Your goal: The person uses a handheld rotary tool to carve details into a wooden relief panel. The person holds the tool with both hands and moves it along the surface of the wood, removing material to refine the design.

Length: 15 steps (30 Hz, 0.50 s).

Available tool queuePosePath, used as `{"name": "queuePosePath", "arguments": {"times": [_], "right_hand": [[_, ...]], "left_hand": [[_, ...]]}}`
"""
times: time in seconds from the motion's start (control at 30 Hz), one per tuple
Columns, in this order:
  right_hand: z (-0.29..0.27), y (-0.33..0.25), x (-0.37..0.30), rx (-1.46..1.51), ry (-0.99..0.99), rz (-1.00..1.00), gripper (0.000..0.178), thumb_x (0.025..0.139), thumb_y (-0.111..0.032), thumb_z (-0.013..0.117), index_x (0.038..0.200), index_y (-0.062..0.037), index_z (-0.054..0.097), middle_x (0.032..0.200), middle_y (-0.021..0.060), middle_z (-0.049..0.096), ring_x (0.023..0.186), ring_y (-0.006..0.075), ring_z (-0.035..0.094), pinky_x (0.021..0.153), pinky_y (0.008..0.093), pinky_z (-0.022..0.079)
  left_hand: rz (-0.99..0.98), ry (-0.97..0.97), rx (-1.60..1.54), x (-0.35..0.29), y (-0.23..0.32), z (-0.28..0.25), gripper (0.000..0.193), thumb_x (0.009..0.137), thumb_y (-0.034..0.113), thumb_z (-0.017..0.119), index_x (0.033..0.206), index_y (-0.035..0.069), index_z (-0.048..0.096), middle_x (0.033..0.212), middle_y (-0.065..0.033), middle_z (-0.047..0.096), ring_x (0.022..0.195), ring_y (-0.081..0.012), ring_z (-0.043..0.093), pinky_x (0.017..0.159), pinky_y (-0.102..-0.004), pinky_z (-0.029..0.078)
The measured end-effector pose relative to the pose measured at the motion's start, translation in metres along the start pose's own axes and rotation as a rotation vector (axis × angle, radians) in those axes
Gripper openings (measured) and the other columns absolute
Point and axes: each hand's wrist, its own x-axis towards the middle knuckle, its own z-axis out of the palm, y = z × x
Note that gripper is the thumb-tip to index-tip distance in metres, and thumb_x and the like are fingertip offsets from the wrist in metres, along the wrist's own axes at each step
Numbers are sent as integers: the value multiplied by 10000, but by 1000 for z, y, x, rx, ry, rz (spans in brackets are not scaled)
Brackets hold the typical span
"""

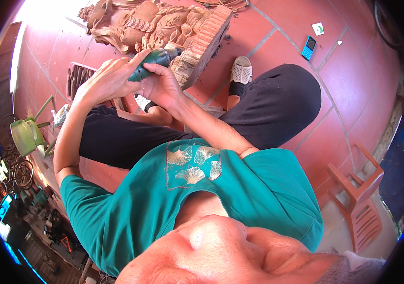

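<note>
Both my hands are on a dark green handheld power tool (149, 65) with a black nose, which looks like a rotary tool. Its nose points right, toward the carved wood. My left hand (109, 78) wraps the rear of the body, fingers over the top. From below, my right hand (162, 87) supports it, with the thumb laid along its side; its other fingers are partly hidden. Just beyond the tool lies a large brown wood carving (159, 23) with deep relief and a ridged base (209, 35). Whether the tip touches the wood cannot be made out.
A blue mobile phone (309, 48) and a small white-and-green packet (318, 29) lie on the red tiled floor (277, 52). A green plastic chair or stool (26, 136) stands at left, a reddish plastic chair (360, 199) at right. A slatted pinkish item (78, 78) sits beside my left hand.
</note>
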Motion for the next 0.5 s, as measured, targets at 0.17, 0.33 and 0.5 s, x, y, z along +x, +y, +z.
{"name": "queuePosePath", "arguments": {"times": [0.17, 0.33, 0.5], "right_hand": [[-2, -2, 1, 7, -1, 15, 294, 930, -124, 657, 1218, -77, 622, 1153, 101, 723, 1068, 255, 710, 970, 487, 559], [4, -2, -2, -15, 6, -15, 300, 930, -120, 657, 1225, -79, 617, 1157, 96, 717, 1059, 252, 708, 956, 477, 567], [2, -6, -7, 4, -4, -33, 310, 922, -109, 661, 1228, -85, 613, 1164, 87, 709, 1062, 241, 703, 934, 465, 573]], "left_hand": [[-89, -84, -56, 2, 7, -6, 879, 782, 219, 723, 1568, 92, 353, 1065, -294, 684, 1003, -456, 676, 892, -512, 524], [-88, -84, -50, 2, 9, -9, 882, 782, 223, 727, 1572, 111, 352, 1085, -291, 680, 1013, -459, 675, 879, -514, 529], [-56, -92, -14, 8, 14, -11, 888, 771, 214, 728, 1572, 128, 353, 1106, -285, 676, 1023, -460, 673, 880, -520, 531]]}}
